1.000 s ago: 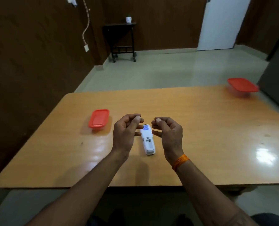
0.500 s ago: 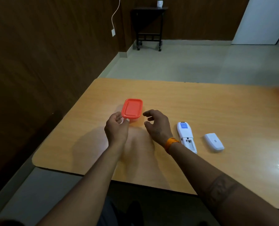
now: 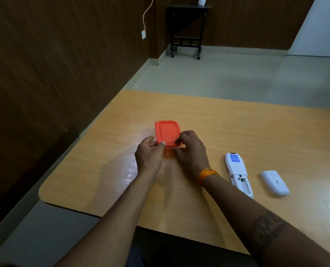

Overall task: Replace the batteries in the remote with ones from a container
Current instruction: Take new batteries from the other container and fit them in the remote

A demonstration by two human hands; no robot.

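**Both hands on the red-lidded container, remote lying open beside them**

Left hand [image 3: 148, 155] grips the near-left corner of the container [image 3: 167, 133]; its fingers [image 3: 161, 145] are curled, thumb tip on the lid's near edge. Right hand [image 3: 191, 151] grips the near-right corner, its fingers bent over the lid rim, thumb underneath at the container's near side. Both sets of fingers are narrow, holding the container. Lid is still on. Container body under the lid is mostly hidden by the fingers; cannot tell its contents.

Container sits on the bench [image 3: 237, 128], directly ahead of the fingertips, far side pointing away from the person.

Remote [image 3: 237, 172] lies on the bench to the right of the right hand's fingers, just past the wrist, well clear of any touch. It's face down, blue label at the far end, battery bay uncovered at the near end. Whether cells are in the bay is too small to tell. Battery cover [image 3: 275, 183], white, lies flat further right of the remote, apart from it.

Orange wristband [image 3: 206, 175] on the right wrist, dark tattoo band on the right forearm.

Beyond the fingers, far across the floor: a small dark side table [image 3: 187, 22] against the wood-panelled wall, a white object on top. White cable [image 3: 147, 10] hangs on the wall to a socket.
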